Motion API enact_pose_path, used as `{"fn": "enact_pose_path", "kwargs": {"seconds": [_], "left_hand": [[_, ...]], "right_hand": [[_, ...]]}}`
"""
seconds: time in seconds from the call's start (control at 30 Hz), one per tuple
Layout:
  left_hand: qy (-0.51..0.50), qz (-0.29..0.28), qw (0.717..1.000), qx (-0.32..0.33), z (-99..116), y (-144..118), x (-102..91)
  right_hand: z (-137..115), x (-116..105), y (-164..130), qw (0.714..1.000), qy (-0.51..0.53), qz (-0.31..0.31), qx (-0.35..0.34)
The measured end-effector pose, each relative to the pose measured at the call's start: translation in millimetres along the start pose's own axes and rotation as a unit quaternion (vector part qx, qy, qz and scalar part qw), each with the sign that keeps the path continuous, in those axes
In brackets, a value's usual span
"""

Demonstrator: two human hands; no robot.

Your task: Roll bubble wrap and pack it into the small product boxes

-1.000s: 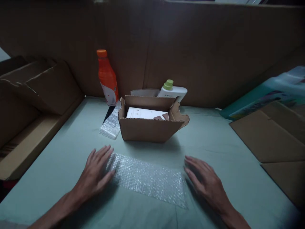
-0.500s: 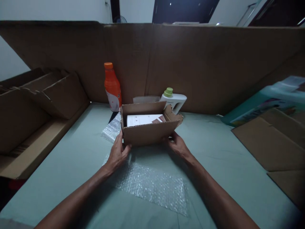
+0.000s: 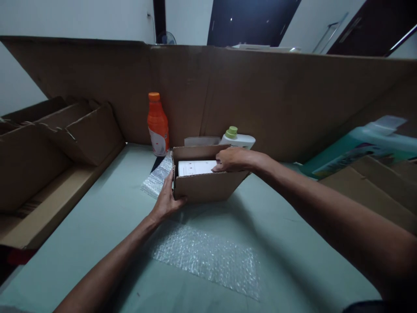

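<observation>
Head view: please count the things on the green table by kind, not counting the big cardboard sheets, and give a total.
Bottles: 2, an orange bottle and a white bottle with green cap.
Bubble wrap pieces: 2, a flat sheet and a folded piece.
Small cardboard box: 1, touched by the left hand and right hand.
White item inside the box: 1.
Total: 6.

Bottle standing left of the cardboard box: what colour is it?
Orange bottle, orange cap, white label; head view.
</observation>
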State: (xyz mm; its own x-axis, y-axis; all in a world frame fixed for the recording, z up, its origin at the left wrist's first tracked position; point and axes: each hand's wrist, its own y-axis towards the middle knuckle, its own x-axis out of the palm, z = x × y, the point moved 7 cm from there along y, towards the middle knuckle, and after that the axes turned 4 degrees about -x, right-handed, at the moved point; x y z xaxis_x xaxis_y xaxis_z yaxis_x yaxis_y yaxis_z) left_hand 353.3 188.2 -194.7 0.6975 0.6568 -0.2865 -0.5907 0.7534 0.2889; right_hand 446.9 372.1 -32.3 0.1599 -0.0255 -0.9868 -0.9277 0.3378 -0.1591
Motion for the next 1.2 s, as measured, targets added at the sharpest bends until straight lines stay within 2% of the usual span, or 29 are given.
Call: {"fn": "enact_pose_path", "kwargs": {"seconds": [0.1, 0.17, 0.3, 0.37, 0.4, 0.47, 0.53, 0.57, 0.6, 0.63, 0.7, 0.77, 0.83, 0.9, 0.97, 1.03, 1.1, 1.2], "left_hand": [[-0.009, 0.001, 1.000, 0.014, -5, 2, 2.8], [-0.008, 0.001, 1.000, 0.013, -8, 1, 3.5], [-0.010, 0.001, 1.000, 0.002, -10, 2, 1.9], [-0.013, -0.010, 1.000, -0.014, -10, 3, 1.4], [-0.013, -0.019, 0.999, -0.025, -10, 4, 1.5], [-0.013, -0.037, 0.998, -0.047, -10, 3, 1.3], [-0.010, -0.046, 0.997, -0.062, -9, 1, 0.5], [-0.003, -0.046, 0.997, -0.066, -9, 0, 0.2], [0.009, -0.046, 0.996, -0.070, -9, -1, 0.3], [0.026, -0.045, 0.996, -0.074, -9, 0, 0.8], [0.068, -0.042, 0.993, -0.082, -9, 3, 3.0], [0.100, -0.042, 0.990, -0.091, -9, 8, 5.2], [0.117, -0.046, 0.987, -0.097, -6, 12, 5.5], [0.129, -0.056, 0.985, -0.098, -3, 6, 2.3], [0.146, -0.062, 0.984, -0.081, 3, -12, -4.2], [0.188, -0.063, 0.980, -0.032, 11, -44, -10.0], [0.246, -0.068, 0.966, 0.029, 16, -84, -10.6], [0.316, -0.093, 0.941, 0.074, 12, -137, -6.1]], "right_hand": [[3, 12, 5, 0.999, -0.007, -0.046, -0.029], [5, 17, 4, 0.997, -0.003, -0.055, -0.045], [5, 19, 3, 0.997, 0.004, -0.059, -0.043], [6, 11, -4, 0.999, -0.003, -0.034, -0.020], [9, 2, -12, 1.000, -0.005, 0.003, 0.004], [22, -21, -40, 0.988, 0.015, 0.134, 0.069], [42, -34, -80, 0.942, 0.079, 0.301, 0.127], [54, -31, -98, 0.910, 0.130, 0.367, 0.145], [65, -20, -113, 0.879, 0.193, 0.407, 0.156], [74, -1, -120, 0.854, 0.265, 0.418, 0.159], [81, 49, -117, 0.821, 0.418, 0.360, 0.150], [74, 93, -106, 0.797, 0.520, 0.281, 0.127], [65, 117, -107, 0.782, 0.555, 0.259, 0.118], [64, 123, -125, 0.771, 0.548, 0.295, 0.135], [62, 122, -154, 0.776, 0.508, 0.338, 0.162], [49, 123, -183, 0.806, 0.442, 0.354, 0.172], [14, 134, -198, 0.854, 0.381, 0.328, 0.135], [-62, 168, -202, 0.920, 0.314, 0.234, -0.008]]}}
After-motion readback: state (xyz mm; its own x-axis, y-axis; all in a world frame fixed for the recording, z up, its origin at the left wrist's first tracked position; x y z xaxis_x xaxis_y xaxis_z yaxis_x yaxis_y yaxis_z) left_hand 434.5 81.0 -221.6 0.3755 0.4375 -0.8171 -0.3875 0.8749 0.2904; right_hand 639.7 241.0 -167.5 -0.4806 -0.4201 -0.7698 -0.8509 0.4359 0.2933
